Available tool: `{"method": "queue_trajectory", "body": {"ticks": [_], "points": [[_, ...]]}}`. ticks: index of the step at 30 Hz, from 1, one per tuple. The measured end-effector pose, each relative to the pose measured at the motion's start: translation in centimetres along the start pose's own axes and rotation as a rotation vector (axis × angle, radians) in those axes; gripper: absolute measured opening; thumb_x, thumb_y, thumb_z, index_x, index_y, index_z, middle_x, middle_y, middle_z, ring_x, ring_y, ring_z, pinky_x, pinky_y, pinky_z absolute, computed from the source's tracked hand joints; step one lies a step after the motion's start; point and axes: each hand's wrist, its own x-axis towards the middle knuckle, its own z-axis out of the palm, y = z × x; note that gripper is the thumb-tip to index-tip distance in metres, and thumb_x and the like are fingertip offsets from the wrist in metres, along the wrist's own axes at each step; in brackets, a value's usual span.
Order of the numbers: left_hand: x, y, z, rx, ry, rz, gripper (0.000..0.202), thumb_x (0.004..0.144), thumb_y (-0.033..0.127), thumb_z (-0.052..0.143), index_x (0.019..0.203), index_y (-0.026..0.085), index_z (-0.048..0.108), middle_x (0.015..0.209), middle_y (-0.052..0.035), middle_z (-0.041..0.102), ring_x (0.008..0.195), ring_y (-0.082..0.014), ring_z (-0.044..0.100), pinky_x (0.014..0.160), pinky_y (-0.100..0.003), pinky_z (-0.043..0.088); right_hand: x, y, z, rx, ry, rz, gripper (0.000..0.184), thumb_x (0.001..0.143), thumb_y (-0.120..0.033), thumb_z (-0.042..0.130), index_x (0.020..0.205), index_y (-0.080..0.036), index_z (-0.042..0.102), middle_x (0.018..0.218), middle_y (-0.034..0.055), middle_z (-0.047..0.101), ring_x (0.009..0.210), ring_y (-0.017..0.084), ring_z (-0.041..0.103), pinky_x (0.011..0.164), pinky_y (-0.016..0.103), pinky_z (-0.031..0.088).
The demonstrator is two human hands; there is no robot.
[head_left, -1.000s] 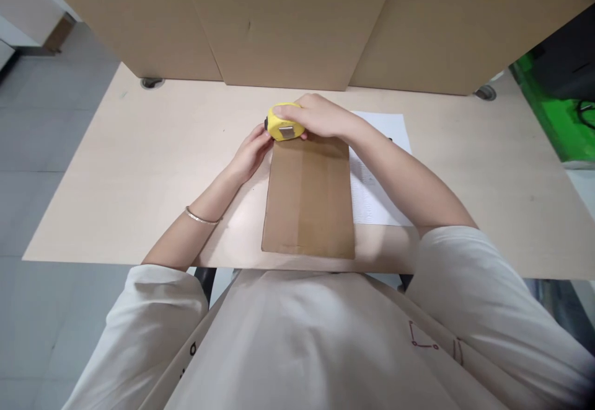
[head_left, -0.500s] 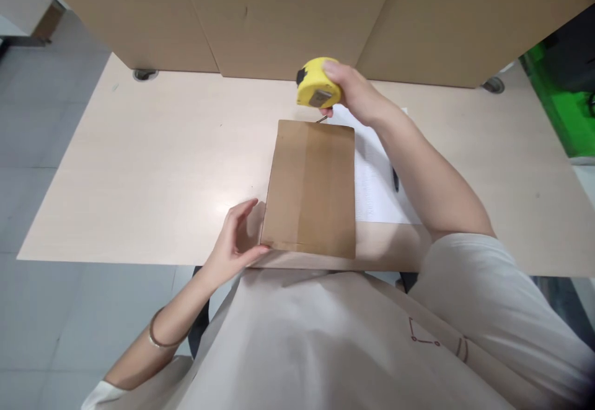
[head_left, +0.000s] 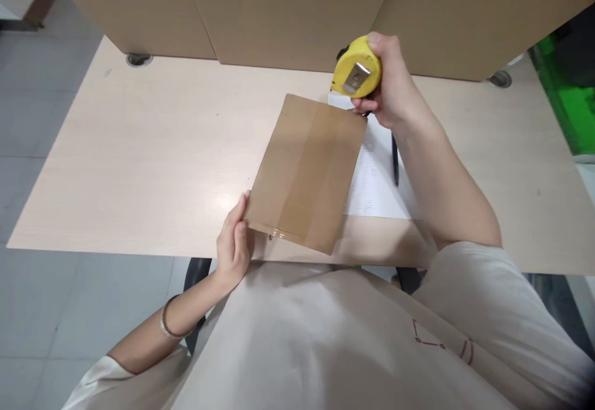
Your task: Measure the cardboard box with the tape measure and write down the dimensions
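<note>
A brown cardboard box (head_left: 302,171) with a strip of tape down its middle sits turned at an angle near the table's front edge. My left hand (head_left: 235,242) grips its near left corner, thumb on the near side and fingers along the left side. In my right hand (head_left: 390,81) is a yellow tape measure (head_left: 357,67), its metal belt clip facing up. That hand is over the box's far right corner, its lower fingers close to the corner. Whether they touch the box I cannot tell.
Printed paper (head_left: 372,183) lies partly beneath the box and my right forearm, with a black pen (head_left: 395,160) on it. Tall cardboard panels (head_left: 292,13) line the back of the pale table (head_left: 153,149). Cable holes (head_left: 139,60) are at the rear corners.
The box has turned clockwise, its far end swinging right. My left hand has closed on its near left corner. My right hand has moved right with the tape measure.
</note>
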Motion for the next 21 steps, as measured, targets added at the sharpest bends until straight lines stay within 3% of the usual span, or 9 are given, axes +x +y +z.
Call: {"method": "queue_trajectory", "body": {"ticks": [3, 6, 8, 11, 12, 14, 16, 18, 21], "points": [[0.4, 0.0, 2.1, -0.040, 0.187, -0.120, 0.053, 0.135, 0.050, 0.053, 0.187, 0.046, 0.065, 0.185, 0.0014, 0.076, 0.176, -0.0219, 0.069, 0.156, -0.041, 0.048, -2.3, -0.6, 0.2, 0.117, 0.131, -0.169, 0.043, 0.096, -0.068, 0.082, 0.094, -0.029, 0.062, 0.088, 0.0029, 0.065, 0.062, 0.016, 0.045, 0.047, 0.029, 0.029], [2.3, 0.9, 3.8, -0.067, 0.304, -0.334, 0.055, 0.130, 0.071, 0.051, 0.173, 0.044, 0.072, 0.180, -0.0044, 0.074, 0.174, -0.0319, 0.066, 0.156, -0.056, 0.044, -4.8, -0.7, 0.3, 0.119, 0.173, -0.263, 0.043, 0.095, -0.069, 0.080, 0.092, -0.030, 0.063, 0.090, 0.0046, 0.064, 0.061, 0.017, 0.045, 0.050, 0.033, 0.026], [4.9, 1.5, 4.2, -0.093, 0.396, -0.443, 0.051, 0.125, 0.075, 0.059, 0.152, 0.038, 0.080, 0.162, -0.0074, 0.079, 0.156, -0.0337, 0.072, 0.145, -0.056, 0.053, -6.6, -0.7, 0.1, 0.119, 0.217, -0.290, 0.052, 0.085, -0.075, 0.088, 0.093, -0.031, 0.061, 0.090, 0.0038, 0.064, 0.060, 0.018, 0.046, 0.051, 0.034, 0.022], [10.2, 1.4, 4.0, -0.187, 0.505, -0.517, 0.037, 0.117, 0.064, 0.069, 0.119, 0.031, 0.083, 0.118, -0.0063, 0.077, 0.119, -0.0285, 0.074, 0.120, -0.046, 0.063, -9.8, -0.7, -0.3, 0.114, 0.263, -0.230, 0.058, 0.076, -0.078, 0.096, 0.094, -0.032, 0.065, 0.093, 0.0050, 0.066, 0.063, 0.021, 0.050, 0.052, 0.036, 0.019], [12.0, 0.9, 3.9, -0.241, 0.498, -0.541, 0.034, 0.114, 0.061, 0.069, 0.110, 0.030, 0.081, 0.106, -0.0049, 0.071, 0.107, -0.0266, 0.072, 0.109, -0.043, 0.064, -10.9, -0.5, -0.5, 0.117, 0.279, -0.212, 0.055, 0.078, -0.076, 0.096, 0.093, -0.032, 0.067, 0.094, 0.0062, 0.067, 0.064, 0.021, 0.051, 0.053, 0.037, 0.017], [15.4, -0.3, 3.6, -0.345, 0.365, -0.590, 0.035, 0.109, 0.064, 0.072, 0.102, 0.030, 0.077, 0.096, -0.0034, 0.067, 0.098, -0.0257, 0.072, 0.097, -0.040, 0.065, -13.2, 0.3, -0.6, 0.129, 0.316, -0.182, 0.048, 0.083, -0.074, 0.092, 0.095, -0.032, 0.072, 0.095, 0.0078, 0.069, 0.062, 0.022, 0.051, 0.052, 0.039, 0.020], [18.0, -1.8, 3.5, -0.415, 0.230, -0.579, 0.044, 0.107, 0.074, 0.071, 0.100, 0.030, 0.076, 0.093, -0.0046, 0.069, 0.094, -0.0278, 0.075, 0.090, -0.042, 0.065, -15.4, 1.4, -0.7, 0.128, 0.356, -0.132, 0.044, 0.089, -0.075, 0.086, 0.098, -0.033, 0.074, 0.092, 0.0074, 0.071, 0.057, 0.021, 0.045, 0.051, 0.042, 0.036], [19.6, -3.1, 3.7, -0.450, 0.123, -0.550, 0.051, 0.106, 0.081, 0.071, 0.100, 0.031, 0.076, 0.091, -0.0065, 0.073, 0.095, -0.0311, 0.078, 0.088, -0.046, 0.066, -17.1, 2.9, -0.6, 0.135, 0.368, -0.058, 0.042, 0.094, -0.077, 0.080, 0.102, -0.035, 0.076, 0.089, 0.0063, 0.074, 0.053, 0.021, 0.040, 0.062, 0.050, 0.059], [20.7, -4.1, 4.2, -0.450, 0.012, -0.519, 0.050, 0.106, 0.081, 0.072, 0.098, 0.032, 0.077, 0.092, -0.0078, 0.080, 0.098, -0.0336, 0.082, 0.090, -0.047, 0.067, -18.6, 4.8, -0.3, 0.223, 0.402, 0.042, 0.037, 0.097, -0.071, 0.078, 0.101, -0.034, 0.080, 0.083, 0.0053, 0.076, 0.048, 0.020, 0.038, 0.081, 0.057, 0.072]]}}
